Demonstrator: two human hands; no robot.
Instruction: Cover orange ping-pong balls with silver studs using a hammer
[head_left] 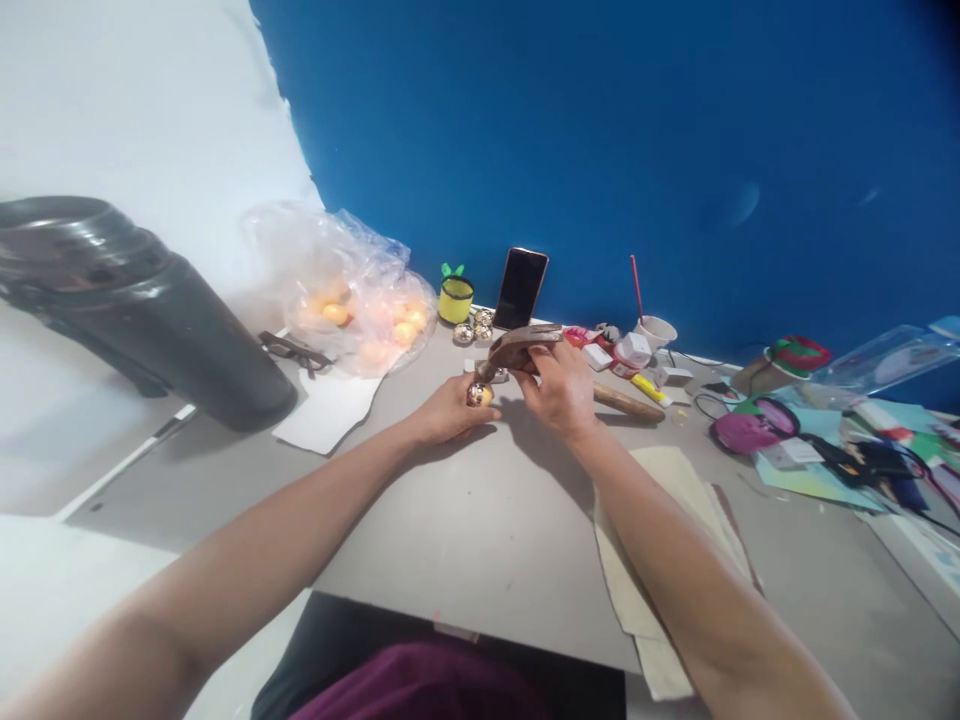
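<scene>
My left hand (pixel 450 410) rests at the middle of the table, its fingers closed around a small round ball (pixel 479 396) with a shiny gold and dark pattern and a yellow side. My right hand (pixel 559 385) grips a claw hammer (pixel 525 342) close to its rusty brown head. The hammer's face points down just over the ball; whether they touch I cannot tell. Its wooden handle (pixel 630 403) sticks out to the right behind my right hand. Behind my hands sit several similar shiny patterned balls (pixel 463 334), and a partly hidden one lies near the hammer head.
A phone (pixel 521 287) leans against the blue wall beside a yellow mesh basket (pixel 455 299). Clear plastic bags (pixel 352 290) of orange balls and a large dark flask (pixel 150 300) stand left. A white cup (pixel 655 331), cloth (pixel 667 490) and crafts are on the right.
</scene>
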